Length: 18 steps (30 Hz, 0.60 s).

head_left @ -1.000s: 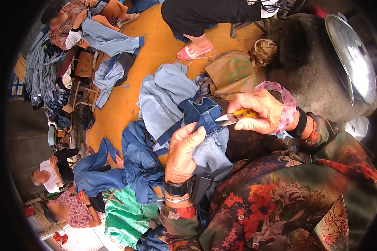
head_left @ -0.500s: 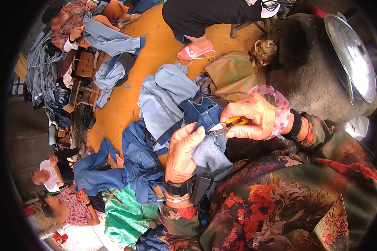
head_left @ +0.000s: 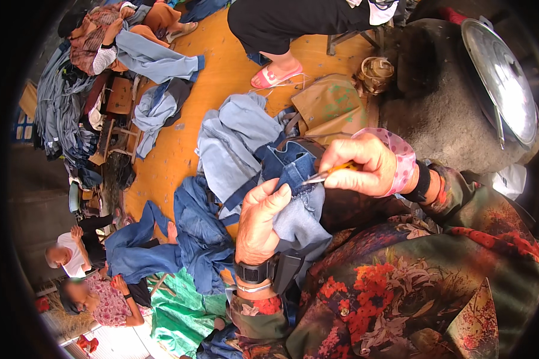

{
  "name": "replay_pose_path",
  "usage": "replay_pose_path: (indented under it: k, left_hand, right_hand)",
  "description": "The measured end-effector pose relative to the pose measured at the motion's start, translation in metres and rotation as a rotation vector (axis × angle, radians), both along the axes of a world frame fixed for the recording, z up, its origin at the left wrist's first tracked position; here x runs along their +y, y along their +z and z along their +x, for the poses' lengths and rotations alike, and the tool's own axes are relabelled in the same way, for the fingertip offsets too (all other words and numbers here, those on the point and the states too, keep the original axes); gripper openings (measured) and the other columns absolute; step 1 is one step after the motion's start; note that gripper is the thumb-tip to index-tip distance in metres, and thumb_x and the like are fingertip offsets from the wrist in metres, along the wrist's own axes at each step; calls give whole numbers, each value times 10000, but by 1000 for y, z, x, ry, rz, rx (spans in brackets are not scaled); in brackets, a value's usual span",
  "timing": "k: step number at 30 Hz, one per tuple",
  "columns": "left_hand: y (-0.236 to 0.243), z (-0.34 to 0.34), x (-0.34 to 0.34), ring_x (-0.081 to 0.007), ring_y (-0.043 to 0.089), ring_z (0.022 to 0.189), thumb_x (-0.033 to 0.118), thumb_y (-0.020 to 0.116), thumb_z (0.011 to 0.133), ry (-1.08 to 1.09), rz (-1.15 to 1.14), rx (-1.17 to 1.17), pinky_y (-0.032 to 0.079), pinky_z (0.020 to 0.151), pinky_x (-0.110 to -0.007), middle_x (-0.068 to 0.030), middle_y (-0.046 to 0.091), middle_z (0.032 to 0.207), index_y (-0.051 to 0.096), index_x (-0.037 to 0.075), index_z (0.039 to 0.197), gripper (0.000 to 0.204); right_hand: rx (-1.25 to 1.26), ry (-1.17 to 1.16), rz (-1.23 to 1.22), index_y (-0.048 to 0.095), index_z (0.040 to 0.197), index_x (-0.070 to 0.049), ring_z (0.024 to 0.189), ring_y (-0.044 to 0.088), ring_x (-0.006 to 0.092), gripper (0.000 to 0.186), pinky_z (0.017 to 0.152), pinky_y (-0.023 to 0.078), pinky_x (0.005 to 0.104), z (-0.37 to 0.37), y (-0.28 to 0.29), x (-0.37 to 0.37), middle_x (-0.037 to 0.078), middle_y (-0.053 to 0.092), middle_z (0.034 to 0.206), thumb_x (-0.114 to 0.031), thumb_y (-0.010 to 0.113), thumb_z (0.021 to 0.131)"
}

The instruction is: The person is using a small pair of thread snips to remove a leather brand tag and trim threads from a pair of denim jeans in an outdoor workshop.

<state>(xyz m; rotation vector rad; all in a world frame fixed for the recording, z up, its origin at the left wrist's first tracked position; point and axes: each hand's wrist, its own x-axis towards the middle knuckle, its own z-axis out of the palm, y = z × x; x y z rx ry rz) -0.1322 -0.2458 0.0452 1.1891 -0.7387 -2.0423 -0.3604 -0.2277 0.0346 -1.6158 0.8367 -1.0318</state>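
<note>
My left hand [head_left: 260,218] pinches the edge of a pair of jeans [head_left: 294,173] between thumb and fingers. Dark blue denim shows on the outside, and a paler inner side hangs below my fingers. My right hand [head_left: 359,167] is closed around small yellow-handled thread snips [head_left: 330,173]. Their blades look nearly together, with the tips at the denim edge just right of my left thumb. A frayed line with loose threads runs along the cloth below the tips. The rest of the garment spreads out in front of my hands.
More jeans [head_left: 203,233] lie to the left, by a green sheet [head_left: 182,308]. A brown bag [head_left: 329,107] lies ahead. At right stands a rounded stove [head_left: 443,102] with a metal lid [head_left: 500,84]. Several people sit around, some handling denim; a sandalled foot [head_left: 275,73] rests ahead.
The snips have gone from spread blades to nearly closed at the denim edge. My right hand has turned slightly; my left hand keeps its pinch in about the same place.
</note>
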Motion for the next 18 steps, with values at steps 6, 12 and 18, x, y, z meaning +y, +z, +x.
replay_pose_path:
  k: [6,12,18]
  left_hand:
    - [0,9,2,-157,618,847,56,619,806,-45,-31,148,483,802,-281,-88,645,987,598,-13,1044,249]
    - [10,0,14,-124,594,819,16,623,796,-7,-183,11,468,766,-263,-37,643,922,611,26,1004,208]
    - [18,-35,37,-218,600,755,117,573,864,-534,-1030,-711,463,683,-327,-62,629,859,552,43,923,97]
  right_hand:
    - [-529,-182,410,575,866,-35,667,490,22,99,612,400,184,-18,-2,-7,-34,566,749,-128,608,852]
    - [-468,-166,296,560,892,-41,702,501,23,198,630,404,174,-9,-18,-4,-28,562,798,-54,708,761]
    - [-473,68,292,537,936,-60,859,535,72,214,754,438,220,0,-12,-3,2,576,887,-67,687,783]
